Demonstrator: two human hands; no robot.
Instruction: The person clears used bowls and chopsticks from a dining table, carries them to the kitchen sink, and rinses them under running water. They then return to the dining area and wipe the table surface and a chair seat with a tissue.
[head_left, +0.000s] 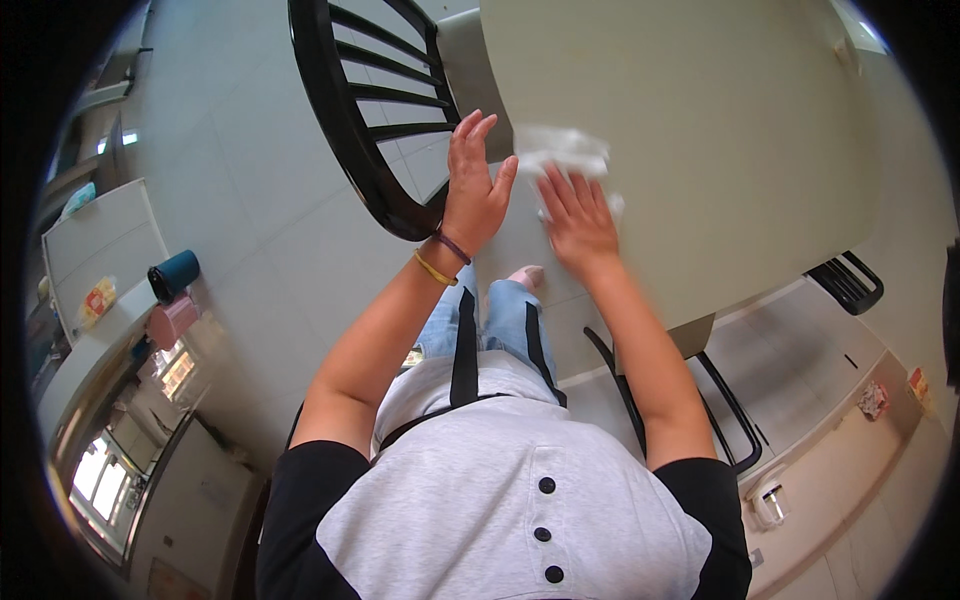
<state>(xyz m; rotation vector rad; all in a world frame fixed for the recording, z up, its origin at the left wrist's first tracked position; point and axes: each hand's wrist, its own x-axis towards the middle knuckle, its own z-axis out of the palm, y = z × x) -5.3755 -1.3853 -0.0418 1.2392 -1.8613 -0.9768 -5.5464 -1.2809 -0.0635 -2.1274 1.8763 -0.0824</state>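
A white cloth or wipe (562, 150), blurred, lies at the near left edge of a pale tabletop (697, 135). My right hand (581, 225) rests on it, palm down, with fingers stretched out; part of the white material shows beside and under the hand. My left hand (478, 184) is raised off the table, its fingers upright and thumb apart, holding nothing. It is in front of the black chair's slatted back. Two bands, one dark and one yellow, circle the left wrist.
A black wooden chair (330, 120) stands left of the table. Another black chair (731, 412) is near my right arm, and a third (847, 281) is past the table's right edge. At far left are a blue bin (174, 276) and a pink bin (172, 321) beside a shelf.
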